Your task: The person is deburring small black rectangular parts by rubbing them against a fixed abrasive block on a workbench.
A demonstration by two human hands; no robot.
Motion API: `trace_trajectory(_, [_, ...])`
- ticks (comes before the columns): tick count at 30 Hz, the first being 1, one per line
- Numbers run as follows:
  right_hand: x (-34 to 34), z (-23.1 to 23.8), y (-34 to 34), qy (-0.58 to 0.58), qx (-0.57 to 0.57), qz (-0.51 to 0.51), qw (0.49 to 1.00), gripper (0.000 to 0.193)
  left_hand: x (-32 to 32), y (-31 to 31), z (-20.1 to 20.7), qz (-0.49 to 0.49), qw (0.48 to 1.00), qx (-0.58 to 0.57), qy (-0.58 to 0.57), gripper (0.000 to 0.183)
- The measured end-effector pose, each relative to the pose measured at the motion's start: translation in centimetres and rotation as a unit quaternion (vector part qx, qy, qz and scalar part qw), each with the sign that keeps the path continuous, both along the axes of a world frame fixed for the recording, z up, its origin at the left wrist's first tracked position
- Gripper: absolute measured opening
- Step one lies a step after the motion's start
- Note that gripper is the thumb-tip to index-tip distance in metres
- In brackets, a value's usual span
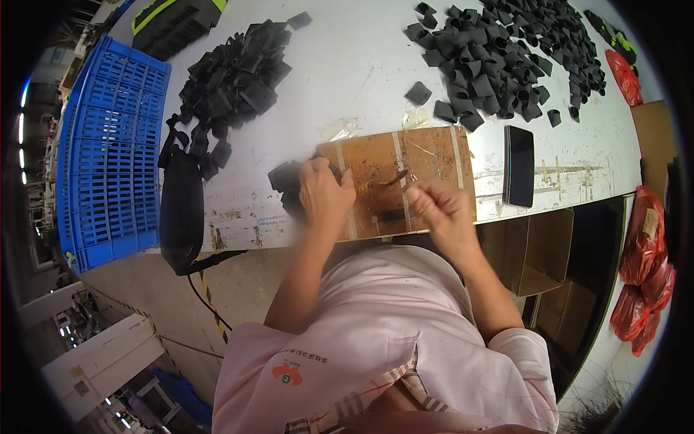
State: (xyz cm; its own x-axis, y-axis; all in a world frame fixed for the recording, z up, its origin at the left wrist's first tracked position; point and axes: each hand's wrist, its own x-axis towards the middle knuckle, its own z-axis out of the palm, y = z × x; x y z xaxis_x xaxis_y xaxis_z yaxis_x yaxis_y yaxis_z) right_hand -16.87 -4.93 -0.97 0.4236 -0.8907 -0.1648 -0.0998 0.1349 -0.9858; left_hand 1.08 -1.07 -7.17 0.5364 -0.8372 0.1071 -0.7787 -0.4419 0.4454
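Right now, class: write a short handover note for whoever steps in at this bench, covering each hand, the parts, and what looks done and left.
Left hand: shut on a black part at the board's left edge.
Right hand: fingers pinched over the board's front; what it holds cannot be told.
Big pile of black parts lies far right, a second pile far left, by the blue crate.
Which pile is finished cannot be told.

Two hands on show, the left hand (325, 197) and the right hand (441, 210), both over one taped cardboard sheet (426, 155). Two heaps of black rubber pieces: one pile (231, 79) beyond the left, one pile (506, 50) beyond the right. One dark phone (519, 165) just right of the right hand, one blue crate (108, 152) far left.
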Motion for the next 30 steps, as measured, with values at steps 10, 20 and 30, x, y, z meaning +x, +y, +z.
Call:
trace_trajectory(10, [2.4,-1.4,1.3,0.138,-0.013,0.142,0.980,0.020,1.3,1.6,1.1,-0.091,0.949,-0.182,0.240,0.014])
trace_trajectory(20, [2.2,-2.3,1.0,-0.321,0.364,0.070,0.871,0.016,-0.7,5.3,6.2,-0.071,0.576,-0.150,0.801,0.018])
trace_trajectory(30, [1.2,-2.0,0.4,-0.076,0.210,0.141,0.964,0.016,-0.5,4.1,6.5,-0.072,0.714,-0.007,0.697,0.010])
